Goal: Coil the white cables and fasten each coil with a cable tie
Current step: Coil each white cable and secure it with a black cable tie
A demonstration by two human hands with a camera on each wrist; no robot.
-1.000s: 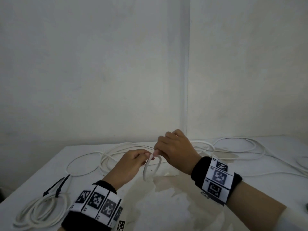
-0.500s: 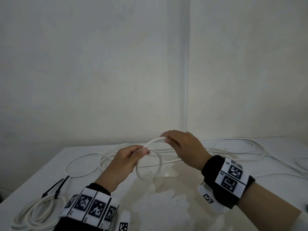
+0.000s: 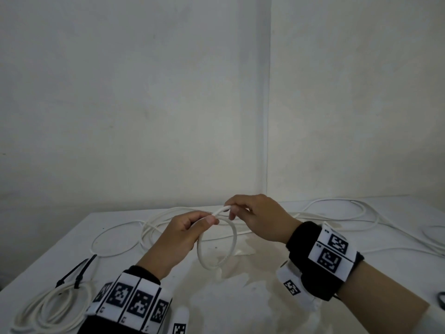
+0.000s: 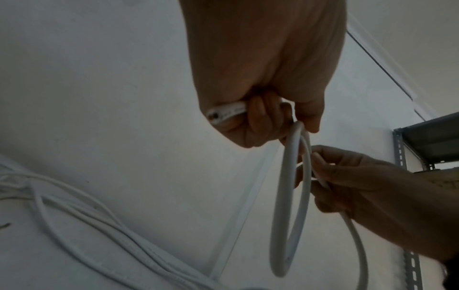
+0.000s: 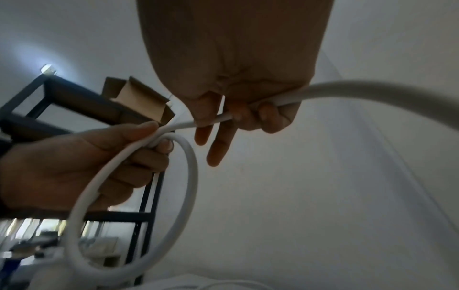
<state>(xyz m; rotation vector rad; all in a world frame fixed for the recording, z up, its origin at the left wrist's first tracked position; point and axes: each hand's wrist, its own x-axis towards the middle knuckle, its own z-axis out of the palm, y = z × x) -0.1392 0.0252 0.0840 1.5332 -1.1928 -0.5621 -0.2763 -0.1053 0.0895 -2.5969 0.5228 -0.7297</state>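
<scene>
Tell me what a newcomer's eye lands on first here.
First, the two hands raised mid-table: the left hand and right hand pinch a white cable, its single loop hanging between them. Next, the finished coil at the near left corner, with black cable ties on it.

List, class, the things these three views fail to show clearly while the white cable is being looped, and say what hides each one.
- Left hand grip: in the head view the hand's back covers how its fingers hold the white cable.
- Coiled cable at front left: head view, cut off by the frame edge and the left wristband.
- Dark object: head view, cut by the right edge, unidentifiable.
- Shelf contents: right wrist view, blurred.
</scene>
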